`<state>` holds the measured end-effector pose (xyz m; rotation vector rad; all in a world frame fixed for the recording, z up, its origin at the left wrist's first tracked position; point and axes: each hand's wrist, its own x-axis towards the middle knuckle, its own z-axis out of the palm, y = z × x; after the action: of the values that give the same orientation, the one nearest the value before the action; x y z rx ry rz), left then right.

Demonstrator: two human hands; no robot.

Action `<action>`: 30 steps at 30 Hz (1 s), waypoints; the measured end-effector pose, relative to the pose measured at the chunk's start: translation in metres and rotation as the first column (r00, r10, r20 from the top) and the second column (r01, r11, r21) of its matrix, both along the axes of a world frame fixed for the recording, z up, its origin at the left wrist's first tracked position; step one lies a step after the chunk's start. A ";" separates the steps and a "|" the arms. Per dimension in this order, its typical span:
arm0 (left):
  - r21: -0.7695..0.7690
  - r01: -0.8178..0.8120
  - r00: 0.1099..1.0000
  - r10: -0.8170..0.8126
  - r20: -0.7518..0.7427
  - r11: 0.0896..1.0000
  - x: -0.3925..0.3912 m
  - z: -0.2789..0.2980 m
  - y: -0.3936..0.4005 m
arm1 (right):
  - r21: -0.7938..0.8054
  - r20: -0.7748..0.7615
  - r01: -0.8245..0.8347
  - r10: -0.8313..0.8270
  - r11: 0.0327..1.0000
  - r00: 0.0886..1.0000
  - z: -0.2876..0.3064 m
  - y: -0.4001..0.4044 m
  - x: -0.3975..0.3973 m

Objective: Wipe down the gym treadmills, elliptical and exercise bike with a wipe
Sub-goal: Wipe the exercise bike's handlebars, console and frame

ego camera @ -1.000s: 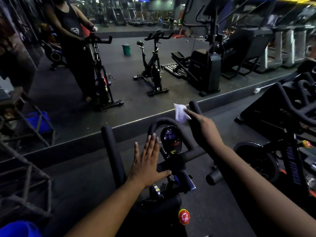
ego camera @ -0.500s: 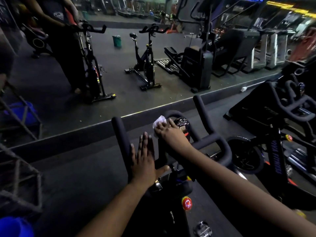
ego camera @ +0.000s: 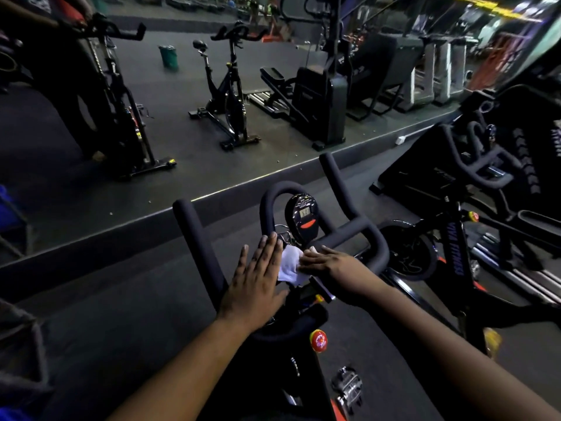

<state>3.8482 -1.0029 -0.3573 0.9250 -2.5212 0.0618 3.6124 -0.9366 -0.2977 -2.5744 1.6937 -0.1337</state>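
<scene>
I stand over a black exercise bike; its handlebar [ego camera: 358,229] loops around a small oval console [ego camera: 303,218]. A white wipe [ego camera: 290,264] lies bunched on the bar's centre, just below the console. My right hand [ego camera: 334,268] lies flat on the wipe and presses it against the bar, fingers pointing left. My left hand [ego camera: 255,287] hovers or rests just left of the wipe with straight, spread fingers, its fingertips touching the wipe's edge. Whether my left palm touches the bar I cannot tell.
A red knob [ego camera: 318,340] and a pedal [ego camera: 347,387] sit below the bar. A second bike [ego camera: 455,262] stands close on the right, with a dark machine [ego camera: 531,165] behind it. A wall mirror above a low ledge [ego camera: 121,235] reflects bikes, other machines and a person.
My right hand has brought the wipe down from the top loop of the handlebar to its centre and now lies flat on it. My left hand stayed flat nearby.
</scene>
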 end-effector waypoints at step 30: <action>-0.137 0.009 0.824 0.070 0.562 0.991 -0.200 0.053 -0.016 | 0.080 0.070 0.371 -0.376 0.925 0.924 -0.009 -0.042 -0.171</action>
<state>3.6481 -1.0193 -0.3042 1.0036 -2.9889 0.5947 3.4417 -0.9789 -0.3064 -2.1378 2.0974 -0.1963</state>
